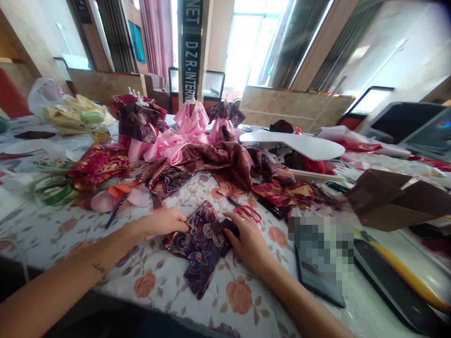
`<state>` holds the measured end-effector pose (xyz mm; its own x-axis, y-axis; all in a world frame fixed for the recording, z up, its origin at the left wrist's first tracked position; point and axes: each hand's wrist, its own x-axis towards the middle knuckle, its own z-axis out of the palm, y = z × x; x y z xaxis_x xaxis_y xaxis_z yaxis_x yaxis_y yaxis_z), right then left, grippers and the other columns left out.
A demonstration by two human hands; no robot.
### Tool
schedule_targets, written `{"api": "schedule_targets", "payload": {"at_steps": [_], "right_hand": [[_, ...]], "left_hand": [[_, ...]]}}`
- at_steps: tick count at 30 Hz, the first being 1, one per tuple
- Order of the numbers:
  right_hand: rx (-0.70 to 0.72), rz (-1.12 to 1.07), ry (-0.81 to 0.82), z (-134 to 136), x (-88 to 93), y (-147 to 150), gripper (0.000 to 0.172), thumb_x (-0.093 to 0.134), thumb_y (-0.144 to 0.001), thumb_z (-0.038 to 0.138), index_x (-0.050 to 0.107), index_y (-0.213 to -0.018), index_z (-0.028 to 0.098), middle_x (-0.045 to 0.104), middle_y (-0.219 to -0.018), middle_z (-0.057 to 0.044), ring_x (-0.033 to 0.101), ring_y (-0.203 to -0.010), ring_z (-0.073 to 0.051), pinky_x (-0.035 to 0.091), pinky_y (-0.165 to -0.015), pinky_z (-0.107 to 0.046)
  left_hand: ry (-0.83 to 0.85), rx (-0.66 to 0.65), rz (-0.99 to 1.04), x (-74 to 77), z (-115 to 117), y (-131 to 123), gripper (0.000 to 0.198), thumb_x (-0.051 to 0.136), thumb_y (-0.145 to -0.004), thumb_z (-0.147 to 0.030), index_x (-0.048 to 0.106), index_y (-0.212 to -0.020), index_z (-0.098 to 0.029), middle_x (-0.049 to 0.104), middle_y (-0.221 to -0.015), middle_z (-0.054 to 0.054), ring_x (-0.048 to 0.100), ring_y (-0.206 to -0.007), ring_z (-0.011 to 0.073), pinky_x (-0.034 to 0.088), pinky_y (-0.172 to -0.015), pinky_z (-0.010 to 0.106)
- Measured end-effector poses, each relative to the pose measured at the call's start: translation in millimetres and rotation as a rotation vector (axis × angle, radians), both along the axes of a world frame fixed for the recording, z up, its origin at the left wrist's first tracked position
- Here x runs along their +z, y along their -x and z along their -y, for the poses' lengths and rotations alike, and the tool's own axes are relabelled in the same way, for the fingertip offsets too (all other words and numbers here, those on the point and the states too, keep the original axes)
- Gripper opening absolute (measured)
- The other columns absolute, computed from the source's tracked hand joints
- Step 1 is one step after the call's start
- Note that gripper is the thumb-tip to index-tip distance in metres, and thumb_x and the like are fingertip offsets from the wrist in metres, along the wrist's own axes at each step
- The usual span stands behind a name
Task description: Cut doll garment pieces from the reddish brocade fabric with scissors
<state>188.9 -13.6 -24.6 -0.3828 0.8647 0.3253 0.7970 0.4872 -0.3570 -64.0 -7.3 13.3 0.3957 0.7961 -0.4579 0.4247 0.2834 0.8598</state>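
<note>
A small dark purple patterned garment piece [202,253] lies on the flowered tablecloth [155,305] near the front edge. My left hand [164,223] pinches its left side between thumb and fingers. On the right, my right hand [248,239] has its fingers closed on the other side of the same cloth, at a dark folded part. Just beyond my right hand lie red-handled scissors [248,212]. A blue pen [115,211] rests to the left, beside orange and pink scraps [121,190].
Piled fabric [225,164] and small dress forms in pink [192,117] and dark clothes stand behind. At right are a tablet [317,267], an open cardboard box [398,197] and a black-yellow object [405,277]. Green tape [54,190] lies left.
</note>
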Motion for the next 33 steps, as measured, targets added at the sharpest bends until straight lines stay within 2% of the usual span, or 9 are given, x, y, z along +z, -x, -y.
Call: {"api": "schedule_targets", "payload": {"at_steps": [6, 10, 15, 21, 23, 25, 28, 30, 33], "right_hand": [[0.002, -0.022, -0.144, -0.8, 1.7, -1.5, 0.032, 0.053, -0.082, 0.014, 0.06, -0.113, 0.012, 0.065, -0.102, -0.015, 0.055, -0.102, -0.031, 0.046, -0.089, -0.051], [0.094, -0.073, -0.264, 10.9, 14.7, 10.9, 0.027, 0.048, -0.085, 0.013, 0.063, -0.107, 0.014, 0.066, -0.108, -0.014, 0.054, -0.109, -0.029, 0.042, -0.095, -0.05], [0.342, 0.052, -0.075, 30.3, 24.2, 33.5, 0.035, 0.049, -0.091, 0.028, 0.059, -0.122, 0.017, 0.056, -0.134, -0.012, 0.043, -0.128, -0.028, 0.029, -0.108, -0.052], [0.39, 0.25, 0.143, 32.8, 16.3, 34.3, 0.058, 0.049, -0.09, 0.037, 0.037, -0.143, 0.019, 0.035, -0.15, -0.013, 0.026, -0.14, -0.03, 0.018, -0.112, -0.057], [0.389, 0.261, 0.157, 31.9, 15.0, 33.4, 0.059, 0.048, -0.09, 0.037, 0.036, -0.144, 0.02, 0.032, -0.151, -0.012, 0.024, -0.141, -0.029, 0.017, -0.112, -0.057], [0.386, 0.256, 0.157, 31.9, 14.9, 33.2, 0.059, 0.049, -0.09, 0.037, 0.036, -0.144, 0.02, 0.031, -0.151, -0.012, 0.024, -0.141, -0.029, 0.016, -0.112, -0.057], [0.382, 0.234, 0.147, 32.9, 15.4, 33.2, 0.057, 0.049, -0.089, 0.034, 0.039, -0.142, 0.018, 0.034, -0.15, -0.012, 0.026, -0.14, -0.03, 0.017, -0.112, -0.057], [0.381, 0.203, 0.141, 32.9, 15.5, 33.0, 0.054, 0.048, -0.089, 0.032, 0.043, -0.14, 0.017, 0.038, -0.148, -0.012, 0.029, -0.139, -0.029, 0.018, -0.113, -0.056], [0.386, 0.152, 0.131, 31.7, 15.3, 32.5, 0.051, 0.049, -0.088, 0.03, 0.047, -0.137, 0.016, 0.044, -0.144, -0.01, 0.031, -0.138, -0.029, 0.018, -0.114, -0.053]], "left_hand": [[-0.079, -0.158, -0.154, 1.2, -11.8, 3.5, 0.039, 0.065, -0.068, -0.039, 0.044, -0.043, -0.018, 0.034, -0.038, -0.006, 0.028, -0.039, 0.0072, 0.018, -0.041, 0.023], [-0.087, -0.236, -0.243, 4.9, -13.2, 2.6, 0.039, 0.069, -0.065, -0.039, 0.044, -0.042, -0.019, 0.037, -0.037, -0.005, 0.029, -0.035, 0.0087, 0.02, -0.04, 0.025], [-0.163, -0.269, -0.355, 10.9, -6.6, -1.6, 0.034, 0.063, -0.068, -0.032, 0.046, -0.041, -0.02, 0.039, -0.037, -0.004, 0.033, -0.035, 0.0107, 0.021, -0.04, 0.026], [-0.313, -0.298, -0.473, 14.2, -6.7, 1.0, 0.042, 0.067, -0.064, -0.035, 0.043, -0.034, -0.018, 0.03, -0.033, -0.005, 0.029, -0.036, 0.0095, 0.02, -0.044, 0.026], [-0.402, -0.233, -0.501, 11.8, -8.3, 3.5, 0.034, 0.069, -0.063, -0.042, 0.054, -0.043, -0.018, 0.042, -0.041, -0.003, 0.041, -0.044, 0.0133, 0.026, -0.049, 0.026], [-0.514, -0.124, -0.515, 7.4, -9.7, 4.1, 0.026, 0.069, -0.063, -0.042, 0.066, -0.071, -0.018, 0.061, -0.067, 0.003, 0.055, -0.069, 0.0215, 0.035, -0.061, 0.028], [-0.606, 0.004, -0.498, -2.5, -13.3, -0.9, 0.056, 0.069, -0.064, -0.035, 0.058, -0.116, -0.019, 0.057, -0.116, 0.012, 0.05, -0.107, 0.03, 0.037, -0.08, 0.032], [-0.58, 0.014, -0.45, -9.3, -18.8, -7.3, 0.068, 0.07, -0.062, -0.034, 0.051, -0.126, -0.018, 0.058, -0.115, 0.012, 0.054, -0.102, 0.0286, 0.039, -0.079, 0.032], [-0.47, -0.05, -0.32, -15.1, -31.8, -17.4, 0.071, 0.073, -0.059, -0.037, 0.052, -0.123, -0.016, 0.063, -0.083, 0.003, 0.058, -0.074, 0.0212, 0.039, -0.063, 0.027]]}}
